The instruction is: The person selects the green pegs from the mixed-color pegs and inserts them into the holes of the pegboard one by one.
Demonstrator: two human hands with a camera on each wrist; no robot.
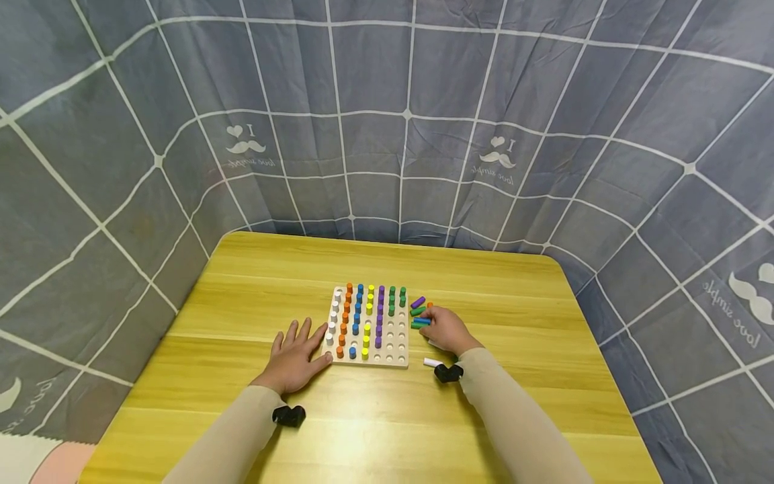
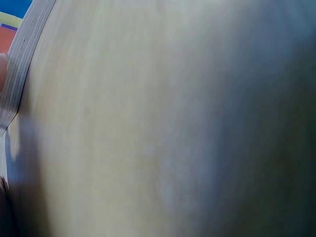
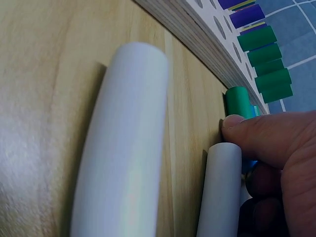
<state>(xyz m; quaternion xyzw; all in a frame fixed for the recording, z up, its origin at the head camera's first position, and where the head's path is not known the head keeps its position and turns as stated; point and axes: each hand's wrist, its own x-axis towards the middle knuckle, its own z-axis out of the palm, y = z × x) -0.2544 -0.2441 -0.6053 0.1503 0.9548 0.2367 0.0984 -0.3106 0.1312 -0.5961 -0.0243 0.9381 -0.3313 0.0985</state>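
Nearest to the right wrist camera lies a smooth white cylindrical peg (image 3: 121, 143) on the yellow wood-grain desk (image 1: 502, 282), with a second white cylindrical peg (image 3: 219, 192) just beside the curled fingers of the right hand (image 1: 449, 330). That hand's thumb rests close against a loose green cylindrical peg (image 3: 238, 102) and partly covers a loose blue cylindrical peg (image 1: 422, 320); I cannot tell whether it pinches either one.

Between the two hands sits a square, pale wooden pegboard (image 3: 181, 22) with round holes (its layered edge shows clearly from the right wrist). Standing in it, from left to right, are columns of white pegs (image 1: 332, 316), orange pegs (image 1: 345, 317), blue pegs (image 1: 357, 318), yellow pegs (image 1: 366, 330) and purple pegs (image 1: 379, 319), then two shorter columns of green pegs (image 1: 392, 301) at the far end.

Left of the pegboard, the left hand (image 1: 291, 363) lies flat with fingers spread and holds nothing, its thumb touching the near left corner. Loose to the board's right are also a purple cylindrical peg (image 1: 418, 302) and an orange cylindrical peg (image 1: 430, 304), near the right hand.

Behind the desk hangs grey cloth (image 1: 375, 144) with a white grid.
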